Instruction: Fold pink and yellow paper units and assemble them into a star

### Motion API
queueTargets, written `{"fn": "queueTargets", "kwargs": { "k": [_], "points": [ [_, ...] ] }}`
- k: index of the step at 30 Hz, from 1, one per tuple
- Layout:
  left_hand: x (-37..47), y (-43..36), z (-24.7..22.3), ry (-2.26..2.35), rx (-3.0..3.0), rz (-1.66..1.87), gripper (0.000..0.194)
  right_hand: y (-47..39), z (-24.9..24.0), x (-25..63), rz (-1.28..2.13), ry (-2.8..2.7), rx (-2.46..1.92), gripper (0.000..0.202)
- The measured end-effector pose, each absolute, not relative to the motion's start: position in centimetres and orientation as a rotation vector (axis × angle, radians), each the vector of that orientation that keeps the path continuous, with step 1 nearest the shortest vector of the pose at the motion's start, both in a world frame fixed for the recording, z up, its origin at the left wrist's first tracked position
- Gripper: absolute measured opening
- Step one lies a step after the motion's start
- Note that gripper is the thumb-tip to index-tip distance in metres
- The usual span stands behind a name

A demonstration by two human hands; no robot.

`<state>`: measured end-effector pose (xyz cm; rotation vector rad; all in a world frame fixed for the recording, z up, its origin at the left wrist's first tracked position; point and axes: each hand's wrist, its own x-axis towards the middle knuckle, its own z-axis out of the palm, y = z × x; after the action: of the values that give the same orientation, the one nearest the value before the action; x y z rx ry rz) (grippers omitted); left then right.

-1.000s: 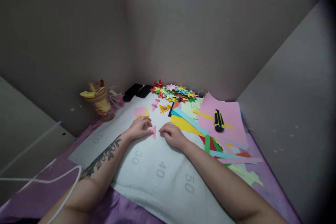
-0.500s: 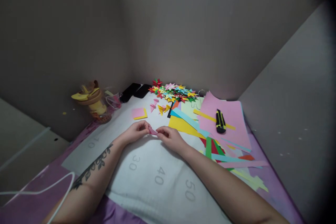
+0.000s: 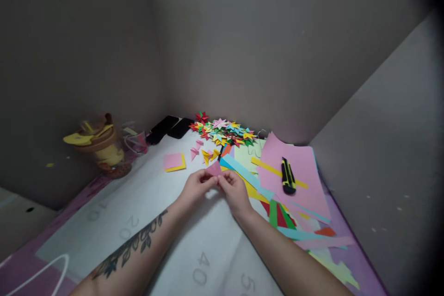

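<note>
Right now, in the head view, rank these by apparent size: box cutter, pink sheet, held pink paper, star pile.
Largest to smallest:
Pink sheet
Star pile
Box cutter
Held pink paper, visible part only; partly hidden

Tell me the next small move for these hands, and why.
Probably press a crease into the pink paper with the fingertips: the left hand and right hand both grip it, close together, and small folded pink pieces lie beyond them. Its exact folds are too small to tell.
</note>
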<state>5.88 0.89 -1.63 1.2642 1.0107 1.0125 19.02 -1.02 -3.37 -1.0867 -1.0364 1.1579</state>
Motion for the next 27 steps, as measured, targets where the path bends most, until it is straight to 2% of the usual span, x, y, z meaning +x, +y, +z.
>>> {"fn": "queueTargets", "kwargs": {
  "k": [10, 18, 23, 27],
  "points": [
    [5.4, 0.2, -2.0, 1.089, 1.128, 1.064, 0.025, -1.4, -3.0, 18.2, 1.050, -1.361, -1.255, 0.028],
    [4.8, 0.8, -1.6, 1.155, 0.917, 1.261, 0.029, -1.8, -2.8, 18.8, 0.944, -1.337, -1.251, 0.015],
    [4.4, 1.1, -0.9, 0.992, 1.017, 1.201, 0.030, -1.7, -2.9, 18.8, 1.024, -1.211, -1.100, 0.015],
    [4.6, 0.5, -0.7, 0.863, 1.108, 1.110, 0.031, -2.0, -2.7, 18.6, 1.215, -1.233, -0.927, 0.021]
  ]
}}
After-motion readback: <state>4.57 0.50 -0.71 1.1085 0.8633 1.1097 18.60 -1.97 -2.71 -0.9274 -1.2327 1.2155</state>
